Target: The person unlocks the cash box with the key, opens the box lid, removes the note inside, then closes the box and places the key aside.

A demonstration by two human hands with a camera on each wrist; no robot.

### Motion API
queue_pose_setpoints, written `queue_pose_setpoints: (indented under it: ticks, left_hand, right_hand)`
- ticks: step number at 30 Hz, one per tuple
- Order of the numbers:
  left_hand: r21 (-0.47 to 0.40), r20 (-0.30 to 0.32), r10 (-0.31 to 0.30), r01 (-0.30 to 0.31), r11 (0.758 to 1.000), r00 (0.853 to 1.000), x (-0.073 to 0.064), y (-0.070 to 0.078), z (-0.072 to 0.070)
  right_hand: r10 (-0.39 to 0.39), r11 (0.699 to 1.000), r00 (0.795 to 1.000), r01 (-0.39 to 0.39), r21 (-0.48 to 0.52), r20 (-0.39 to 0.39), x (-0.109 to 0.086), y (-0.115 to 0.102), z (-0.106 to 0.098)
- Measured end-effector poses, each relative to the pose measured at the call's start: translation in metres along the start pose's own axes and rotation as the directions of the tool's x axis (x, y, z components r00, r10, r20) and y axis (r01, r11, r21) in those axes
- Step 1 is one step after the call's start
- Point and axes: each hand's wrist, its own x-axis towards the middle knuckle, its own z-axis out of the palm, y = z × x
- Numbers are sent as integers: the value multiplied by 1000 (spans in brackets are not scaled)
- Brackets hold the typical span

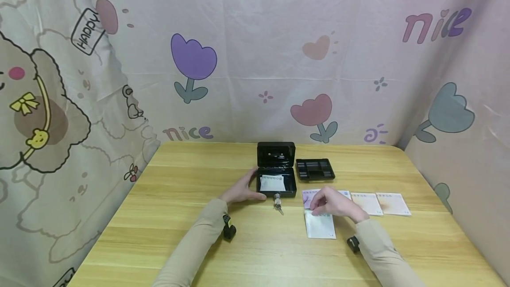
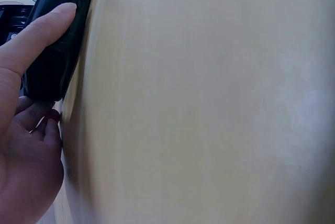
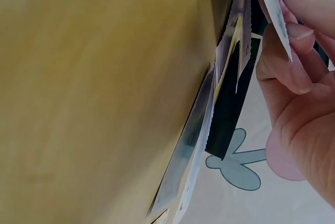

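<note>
A small black cash box (image 1: 295, 185) stands with its lid up, pale paper slips (image 1: 272, 183) inside and keys (image 1: 278, 207) hanging from its front lock. My left hand (image 1: 244, 189) grips its front left corner. In the left wrist view, the thumb (image 2: 49, 28) lies against the front wall, the other fingers at the side. My right hand (image 1: 332, 202) pinches a paper slip with a serrated edge (image 3: 275, 12) between thumb and fingers. A pale green slip (image 1: 321, 227) is just below that hand, and a purple slip (image 1: 307, 198) lies partly hidden behind it.
A black compartment tray (image 1: 315, 170) lies right of the box. Two orange-tinted slips (image 1: 366, 203) (image 1: 393, 204) lie in a row to the right, beside a partly hidden bluish slip (image 1: 345, 194). A patterned curtain (image 1: 247, 56) hangs behind the wooden table (image 1: 191, 167).
</note>
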Motion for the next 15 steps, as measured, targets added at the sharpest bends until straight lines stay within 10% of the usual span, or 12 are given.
queue_pose_setpoints:
  ticks: [15]
  left_hand:
    - [-7,2,-4,4,1000,1000,0,1,-1]
  right_hand:
    - [20,999,1000,-20,-43,4,1,-2,2]
